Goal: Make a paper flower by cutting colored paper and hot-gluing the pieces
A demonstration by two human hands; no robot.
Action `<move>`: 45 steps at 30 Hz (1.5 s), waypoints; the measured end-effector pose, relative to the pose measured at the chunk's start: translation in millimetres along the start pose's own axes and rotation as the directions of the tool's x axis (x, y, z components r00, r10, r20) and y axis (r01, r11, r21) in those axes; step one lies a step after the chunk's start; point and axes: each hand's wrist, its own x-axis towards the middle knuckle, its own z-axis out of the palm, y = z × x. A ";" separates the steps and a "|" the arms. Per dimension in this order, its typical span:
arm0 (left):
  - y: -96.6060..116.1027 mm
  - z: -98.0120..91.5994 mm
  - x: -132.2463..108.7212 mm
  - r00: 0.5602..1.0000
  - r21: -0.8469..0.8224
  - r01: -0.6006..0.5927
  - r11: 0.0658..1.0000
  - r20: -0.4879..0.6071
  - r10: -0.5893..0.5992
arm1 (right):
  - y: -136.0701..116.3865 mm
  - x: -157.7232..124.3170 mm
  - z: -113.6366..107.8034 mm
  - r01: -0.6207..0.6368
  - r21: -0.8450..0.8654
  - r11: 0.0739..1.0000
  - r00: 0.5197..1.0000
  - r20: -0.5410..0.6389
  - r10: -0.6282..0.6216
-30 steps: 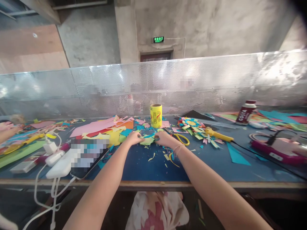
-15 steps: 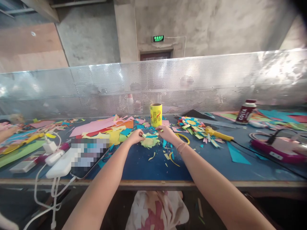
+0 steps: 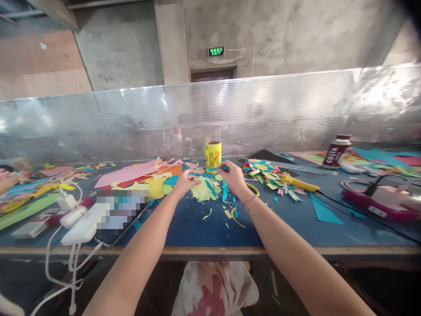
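Observation:
My right hand (image 3: 234, 179) is closed in a pinch on a small blue paper strip (image 3: 213, 170), held in front of a yellow printed tube (image 3: 213, 153) that stands upright. My left hand (image 3: 185, 183) is beside a pale yellow-green paper piece (image 3: 201, 191) with ragged edges. The left fingers are apart, and I see nothing held in them. Blue paper scraps lie on and around the pale piece, between the two hands. Right of my right hand lies a round flower-like piece of many-coloured paper (image 3: 261, 166).
A yellow-handled corded tool (image 3: 301, 182) rests at the right, near a maroon bottle (image 3: 337, 151) and a purple power strip (image 3: 381, 207). At the left are a phone (image 3: 121, 219), a white power bank (image 3: 79, 226) and cables. A perforated metal screen (image 3: 279, 114) borders the table's back.
My right hand has lifted slightly and now shows a blue paper strip in its pinch. My left hand has drawn back left and its fingers have parted, uncovering more of the pale paper.

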 end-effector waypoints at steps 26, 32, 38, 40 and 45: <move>7.7 5.0 -4.2 0.985 0.214 -0.156 0.964 0.107 0.135 | 0.6 1.0 1.1 0.104 -0.004 0.995 0.985 0.139 -0.102; 1.7 3.3 -1.3 0.998 0.219 -0.051 0.974 -0.008 0.054 | 5.5 3.1 3.7 -0.065 0.147 0.987 0.990 0.131 0.046; -3.4 -2.4 5.7 0.993 0.375 0.043 0.926 -0.119 0.002 | 9.4 3.9 6.7 -0.117 0.212 0.970 0.985 0.147 0.086; 0.6 0.7 3.4 0.996 0.348 -0.009 0.938 -0.082 0.040 | 10.0 2.9 9.5 -0.093 0.219 0.971 0.984 0.168 0.056; 11.1 14.2 -7.8 0.995 0.099 -0.025 0.995 0.098 0.016 | 7.0 -3.3 18.0 0.012 0.173 0.985 0.975 0.215 -0.049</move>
